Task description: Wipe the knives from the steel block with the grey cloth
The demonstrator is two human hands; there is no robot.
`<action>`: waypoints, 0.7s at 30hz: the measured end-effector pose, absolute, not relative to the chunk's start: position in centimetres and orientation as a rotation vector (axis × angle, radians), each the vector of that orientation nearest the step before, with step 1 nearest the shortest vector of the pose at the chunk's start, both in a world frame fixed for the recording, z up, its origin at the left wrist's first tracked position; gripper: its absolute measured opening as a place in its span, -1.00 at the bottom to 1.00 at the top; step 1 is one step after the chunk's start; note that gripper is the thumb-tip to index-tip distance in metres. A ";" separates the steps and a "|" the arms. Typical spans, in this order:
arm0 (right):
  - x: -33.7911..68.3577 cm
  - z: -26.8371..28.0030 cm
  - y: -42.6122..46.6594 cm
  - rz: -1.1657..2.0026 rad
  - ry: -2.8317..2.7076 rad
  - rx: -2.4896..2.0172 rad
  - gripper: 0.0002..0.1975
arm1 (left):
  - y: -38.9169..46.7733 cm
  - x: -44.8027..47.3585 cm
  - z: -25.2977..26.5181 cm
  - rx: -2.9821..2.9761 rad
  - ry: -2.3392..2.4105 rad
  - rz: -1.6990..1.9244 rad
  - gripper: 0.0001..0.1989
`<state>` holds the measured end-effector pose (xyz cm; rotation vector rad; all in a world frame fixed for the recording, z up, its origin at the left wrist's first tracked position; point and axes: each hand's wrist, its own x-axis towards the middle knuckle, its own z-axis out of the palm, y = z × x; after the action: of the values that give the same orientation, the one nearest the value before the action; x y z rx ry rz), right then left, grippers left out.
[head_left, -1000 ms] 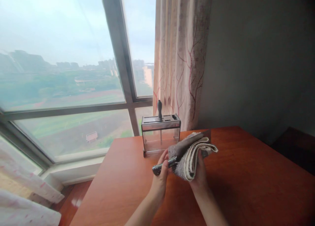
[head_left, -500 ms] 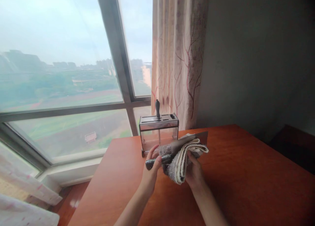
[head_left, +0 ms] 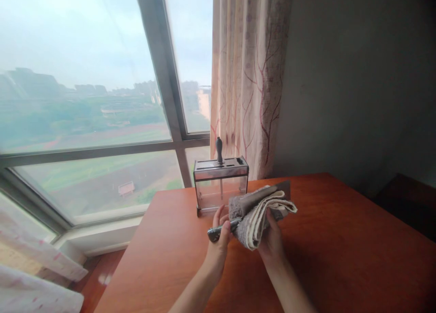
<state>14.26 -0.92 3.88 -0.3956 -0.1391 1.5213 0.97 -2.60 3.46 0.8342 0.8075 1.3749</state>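
My left hand [head_left: 220, 245] is closed around the dark handle of a kitchen knife [head_left: 214, 233], thumb on top. A folded grey and cream towel [head_left: 255, 226] wraps over the broad blade, whose far corner shows past the cloth. My right hand [head_left: 272, 240] grips the towel from the right side, pressing it about the blade; some of its fingers are hidden under the fabric. Just beyond my left hand stands a clear-sided knife holder [head_left: 221, 170] with slots in its metal-framed top. A dark-handled tool [head_left: 219, 150] with a thin shaft stands upright in it.
The holder stands near the far edge of a reddish-brown wooden table [head_left: 163, 249]. Behind it hang a patterned curtain [head_left: 248, 77] and a large window with a grey frame [head_left: 160, 54]. A dark wall [head_left: 350, 86] is at the right.
Both hands, the knife and the towel have shifted slightly to the right. The left hand still holds the handle and the towel stays around the blade.
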 end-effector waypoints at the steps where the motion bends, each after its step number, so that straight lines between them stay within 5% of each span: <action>1: 13.7 3.8 -1.1 1.554 -0.145 -0.385 -0.71 | -2.6 1.1 3.3 0.826 0.790 1.378 -0.31; 13: 12.5 3.2 -1.0 1.544 -0.203 -0.457 -0.61 | -2.8 0.2 2.7 0.822 0.711 1.164 -0.42; 21: 13.2 3.6 -0.6 1.590 -0.296 -0.443 -0.60 | -3.7 2.1 1.6 1.135 0.546 1.006 -0.28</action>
<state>13.21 -0.62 3.60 -0.4426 -0.2964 1.5905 2.12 -3.68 1.59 1.1353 0.5461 1.0059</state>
